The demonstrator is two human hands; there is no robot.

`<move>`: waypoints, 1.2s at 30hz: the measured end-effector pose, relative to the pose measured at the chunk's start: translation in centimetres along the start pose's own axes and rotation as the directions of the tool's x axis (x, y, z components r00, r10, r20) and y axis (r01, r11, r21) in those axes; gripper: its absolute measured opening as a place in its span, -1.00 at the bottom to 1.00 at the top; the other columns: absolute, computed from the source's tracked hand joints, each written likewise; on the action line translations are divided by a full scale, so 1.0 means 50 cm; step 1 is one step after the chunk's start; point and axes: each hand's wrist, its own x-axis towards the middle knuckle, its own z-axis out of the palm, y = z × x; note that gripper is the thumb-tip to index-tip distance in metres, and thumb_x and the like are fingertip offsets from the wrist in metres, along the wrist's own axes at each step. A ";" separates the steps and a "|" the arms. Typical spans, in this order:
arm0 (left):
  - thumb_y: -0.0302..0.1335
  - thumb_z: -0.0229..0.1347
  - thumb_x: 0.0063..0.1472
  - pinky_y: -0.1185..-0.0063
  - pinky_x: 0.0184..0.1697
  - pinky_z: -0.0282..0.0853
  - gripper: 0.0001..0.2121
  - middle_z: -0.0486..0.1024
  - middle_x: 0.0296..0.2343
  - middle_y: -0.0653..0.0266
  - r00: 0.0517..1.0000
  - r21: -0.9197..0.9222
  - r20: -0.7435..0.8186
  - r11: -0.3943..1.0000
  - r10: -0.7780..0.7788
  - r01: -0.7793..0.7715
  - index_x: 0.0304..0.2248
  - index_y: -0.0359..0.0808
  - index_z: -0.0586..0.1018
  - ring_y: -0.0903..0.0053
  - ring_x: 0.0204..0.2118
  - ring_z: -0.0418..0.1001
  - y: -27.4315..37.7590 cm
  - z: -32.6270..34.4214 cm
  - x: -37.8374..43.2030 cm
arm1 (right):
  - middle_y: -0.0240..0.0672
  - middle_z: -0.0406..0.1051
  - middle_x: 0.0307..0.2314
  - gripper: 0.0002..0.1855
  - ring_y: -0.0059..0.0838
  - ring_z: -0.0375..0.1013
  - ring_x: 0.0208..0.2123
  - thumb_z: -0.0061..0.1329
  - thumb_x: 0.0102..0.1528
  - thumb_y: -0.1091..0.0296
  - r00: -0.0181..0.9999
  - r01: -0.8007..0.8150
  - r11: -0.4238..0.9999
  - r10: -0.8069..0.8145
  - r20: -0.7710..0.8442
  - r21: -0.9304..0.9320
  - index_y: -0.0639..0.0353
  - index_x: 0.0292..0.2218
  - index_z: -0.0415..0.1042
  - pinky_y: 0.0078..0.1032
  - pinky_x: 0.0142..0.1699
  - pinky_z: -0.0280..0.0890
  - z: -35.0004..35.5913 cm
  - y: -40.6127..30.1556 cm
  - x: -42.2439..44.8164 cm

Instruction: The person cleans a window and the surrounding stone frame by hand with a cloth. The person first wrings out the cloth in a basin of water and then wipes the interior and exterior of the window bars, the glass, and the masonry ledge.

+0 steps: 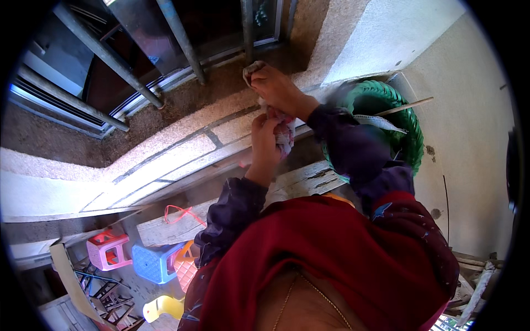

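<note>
A bunched, damp-looking cloth point(285, 138), whitish with pink parts, hangs between my two hands beside the window ledge. My right hand point(275, 89) is closed on its upper end, close to the sill and the foot of a metal window bar. Lower and a little to the left, my left hand point(264, 142) grips the cloth's lower part. Folds of the cloth and my fingers hide one another in places.
Metal bars point(178, 37) stand before the window at upper left. A green woven basket point(414, 140) holding a stick is at right. Below lie a wooden plank point(165, 227), a pink stool point(108, 250), a blue stool point(153, 262) and a yellow plastic item point(163, 308).
</note>
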 end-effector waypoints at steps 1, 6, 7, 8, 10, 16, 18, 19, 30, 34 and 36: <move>-0.61 0.00 0.08 0.61 -0.33 0.37 -0.78 0.43 -0.41 0.22 1.000 -0.003 -0.009 1.000 0.018 -0.018 -0.24 -0.38 0.34 0.53 -0.38 0.42 -0.002 0.021 -0.011 | -0.13 0.37 -0.33 -0.84 -0.18 0.35 -0.21 -0.14 -0.06 0.42 0.993 0.051 0.996 -0.059 0.105 0.070 0.25 -0.41 0.43 -0.40 -0.01 0.19 -0.017 0.002 -0.005; -0.54 0.00 0.10 0.62 -0.43 0.37 -0.82 0.43 -0.45 0.34 0.994 0.040 0.088 0.997 0.066 -0.070 -0.26 -0.32 0.41 0.60 -0.43 0.42 -0.009 0.085 0.024 | -0.15 0.36 -0.36 -0.84 -0.17 0.32 -0.20 -0.14 -0.10 0.47 0.972 -0.222 0.975 0.222 0.076 -0.017 0.26 -0.40 0.40 -0.35 -0.09 0.25 0.005 0.165 0.012; -0.54 0.00 0.10 0.62 -0.43 0.37 -0.82 0.43 -0.45 0.34 0.994 0.038 0.078 0.996 0.075 -0.078 -0.26 -0.32 0.41 0.60 -0.43 0.42 -0.003 0.084 0.043 | -0.14 0.37 -0.34 -0.83 -0.18 0.33 -0.20 -0.15 -0.10 0.48 0.910 -0.366 0.930 0.363 0.200 -0.024 0.26 -0.40 0.40 -0.36 -0.09 0.26 0.010 0.178 0.024; -0.55 0.01 0.10 0.61 -0.45 0.37 -0.82 0.44 -0.45 0.33 0.985 0.053 0.157 0.996 0.067 -0.076 -0.26 -0.31 0.41 0.59 -0.44 0.42 0.000 0.085 0.058 | -0.14 0.37 -0.34 -0.83 -0.18 0.33 -0.20 -0.15 -0.10 0.48 0.914 -0.357 0.934 0.352 0.203 -0.014 0.26 -0.40 0.40 -0.36 -0.09 0.26 0.024 0.173 0.019; -0.58 0.02 0.08 0.55 -0.48 0.41 -0.80 0.45 -0.48 0.28 0.977 0.139 0.210 0.988 0.044 -0.075 -0.25 -0.33 0.40 0.49 -0.46 0.45 -0.007 0.078 0.076 | -0.13 0.38 -0.34 -0.81 -0.19 0.32 -0.19 -0.16 -0.10 0.48 0.967 -0.245 0.946 0.255 0.020 -0.211 0.27 -0.38 0.41 -0.36 -0.09 0.26 0.057 0.162 0.012; -0.56 0.11 0.03 0.47 -0.44 0.46 -0.67 0.44 -0.43 0.16 0.969 0.208 0.114 0.959 -0.218 0.191 -0.18 -0.35 0.35 0.40 -0.43 0.48 0.017 -0.009 0.026 | -0.17 0.35 -0.36 -0.86 -0.19 0.37 -0.26 -0.17 -0.06 0.46 0.998 0.041 0.979 -0.031 0.053 -0.198 0.29 -0.48 0.42 -0.38 -0.16 0.30 0.013 0.104 -0.029; -0.54 0.13 0.01 0.51 -0.49 0.44 -0.65 0.44 -0.48 0.19 0.979 0.286 0.075 0.944 -0.191 0.162 -0.17 -0.31 0.35 0.43 -0.52 0.49 0.034 -0.035 0.018 | -0.17 0.35 -0.35 -0.86 -0.18 0.37 -0.25 -0.18 -0.05 0.46 0.999 -0.035 0.993 0.038 0.023 -0.115 0.29 -0.48 0.41 -0.37 -0.15 0.30 -0.002 0.082 -0.042; -0.54 0.11 0.03 0.52 -0.56 0.41 -0.67 0.45 -0.49 0.20 0.987 0.296 0.069 0.948 -0.147 0.120 -0.18 -0.29 0.34 0.45 -0.58 0.46 0.046 -0.049 0.011 | -0.16 0.36 -0.37 -0.87 -0.14 0.37 -0.29 -0.15 -0.02 0.47 0.992 -0.125 0.992 0.125 -0.012 -0.003 0.26 -0.40 0.41 -0.36 -0.21 0.30 -0.017 0.058 -0.048; -0.56 0.02 0.14 0.58 -0.55 0.36 -0.74 0.45 -0.47 0.24 0.775 0.343 0.240 0.696 0.584 -0.631 -0.17 -0.28 0.29 0.57 -0.57 0.40 0.215 0.106 0.039 | -0.12 0.36 -0.45 -0.85 -0.09 0.35 -0.32 -0.05 -0.05 0.44 0.877 -0.251 0.962 0.272 -0.395 0.106 0.25 -0.36 0.38 -0.26 -0.26 0.30 -0.157 0.081 0.013; -0.44 0.10 0.01 0.42 -0.14 0.26 -0.48 0.34 -0.20 0.04 0.502 0.767 0.569 -0.201 0.651 -0.609 -0.05 -0.42 0.21 0.30 -0.18 0.33 0.203 0.072 0.157 | -0.17 0.37 -0.32 -0.82 -0.12 0.33 -0.20 -0.09 0.02 0.37 0.939 -0.176 0.975 0.126 -0.319 -0.135 0.23 -0.31 0.39 -0.35 -0.14 0.28 -0.083 0.094 0.054; -0.28 0.12 -0.12 0.21 0.05 0.04 -0.30 0.25 -0.09 -0.14 0.512 0.704 0.706 -0.564 0.490 -0.431 -0.01 -0.50 0.17 0.04 -0.01 0.17 0.179 0.037 0.200 | -0.16 0.36 -0.28 -0.77 -0.10 0.30 -0.15 -0.10 0.02 0.33 0.980 -0.153 0.960 0.117 -0.160 -0.234 0.24 -0.28 0.38 -0.34 -0.12 0.27 -0.014 0.095 0.025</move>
